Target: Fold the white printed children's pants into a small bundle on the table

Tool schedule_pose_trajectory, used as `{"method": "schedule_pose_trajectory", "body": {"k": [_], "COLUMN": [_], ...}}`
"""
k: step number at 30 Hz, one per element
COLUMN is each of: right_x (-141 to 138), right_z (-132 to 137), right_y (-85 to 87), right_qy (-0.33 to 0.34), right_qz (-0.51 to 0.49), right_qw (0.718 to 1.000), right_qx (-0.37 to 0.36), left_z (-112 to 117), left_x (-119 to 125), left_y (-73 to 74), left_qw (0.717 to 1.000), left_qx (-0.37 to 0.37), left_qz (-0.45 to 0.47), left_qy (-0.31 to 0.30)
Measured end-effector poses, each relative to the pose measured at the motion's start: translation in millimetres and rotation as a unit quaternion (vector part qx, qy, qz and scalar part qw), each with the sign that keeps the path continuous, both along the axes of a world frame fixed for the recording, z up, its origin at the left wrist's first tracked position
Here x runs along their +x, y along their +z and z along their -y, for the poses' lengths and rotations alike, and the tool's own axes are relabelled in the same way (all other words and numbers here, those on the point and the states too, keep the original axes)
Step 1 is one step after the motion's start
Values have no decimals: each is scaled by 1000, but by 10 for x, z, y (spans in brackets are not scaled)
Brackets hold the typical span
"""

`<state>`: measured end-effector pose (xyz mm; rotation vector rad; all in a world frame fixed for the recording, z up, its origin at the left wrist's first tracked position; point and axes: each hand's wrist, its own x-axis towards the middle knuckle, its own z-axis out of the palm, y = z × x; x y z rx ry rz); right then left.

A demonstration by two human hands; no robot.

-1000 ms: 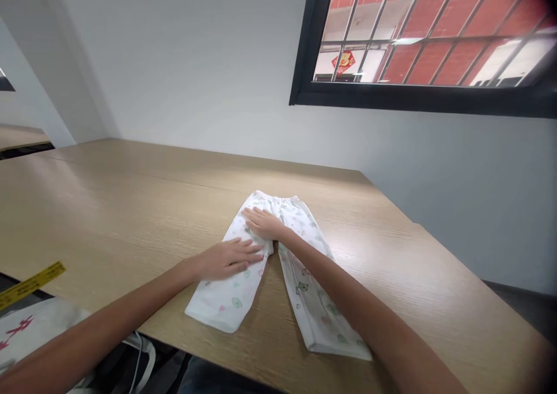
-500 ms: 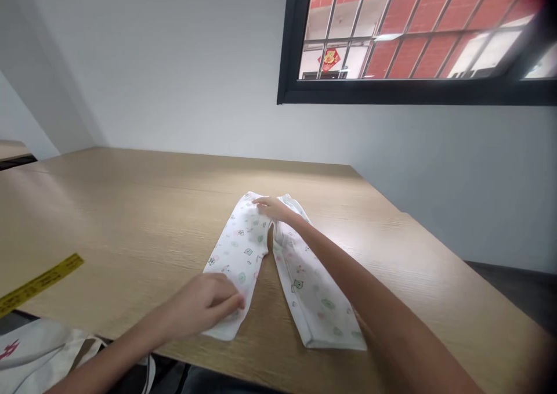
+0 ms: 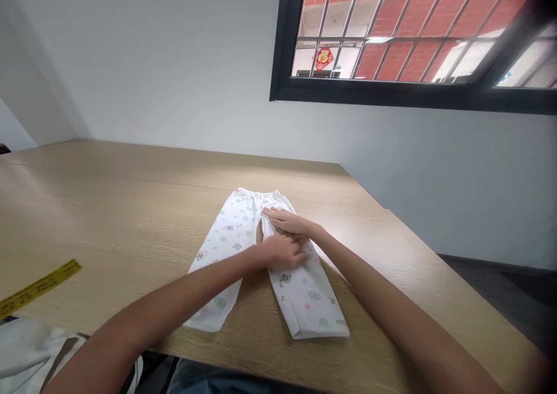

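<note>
A pair of white trousers [image 3: 220, 244] with small printed animals and pastel shapes lies spread on the table, its gathered waistband away from me and its two legs toward me. My right hand [image 3: 289, 221] rests on the upper part of the right leg, just below the crotch, fingers stretched out flat on the cloth. My left hand [image 3: 284, 251] has crossed over the gap between the legs. It is at the right leg, close below my right hand, smeared by motion, with its fingers partly hidden.
The wooden table [image 3: 130, 208] reaches back to a pale wall [image 3: 183, 63]. A yellow printed strip [image 3: 41, 288] lies at its left. White fabric [image 3: 30, 347] is below the near left edge. A barred window [image 3: 391, 40] is at the upper right.
My left hand has moved from the left leg's lower end across to the right leg. My right hand has shifted from near the waistband onto the upper right leg.
</note>
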<state>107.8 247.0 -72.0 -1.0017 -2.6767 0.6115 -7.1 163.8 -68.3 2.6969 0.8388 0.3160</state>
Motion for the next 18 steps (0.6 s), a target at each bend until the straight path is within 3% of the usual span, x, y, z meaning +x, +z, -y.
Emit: {"method": "schedule_pose_trajectory", "body": {"k": [4, 8, 13, 15, 18], "right_x": [-39, -84, -101, -94, -70], "right_z": [-132, -172, -138, -122, -105], "right_y": [-96, -74, -80, -89, -86], "right_qy": [-22, -48, -57, -134, -309], "right_qz": [64, 86, 36, 5, -32], "right_qw": [997, 994, 993, 981, 932], "right_qx": [23, 40, 98, 142, 185], "left_z": [737, 1266, 1368, 1367, 1388], "left_x": [179, 283, 364, 392, 431], "left_y": [38, 70, -95, -167, -226], "left_qw": [994, 991, 991, 989, 979], "left_qx": [-18, -47, 20, 33, 27], "left_qz": [-9, 56, 125, 141, 125], "left_qy": [-106, -116, -48, 20, 159]}}
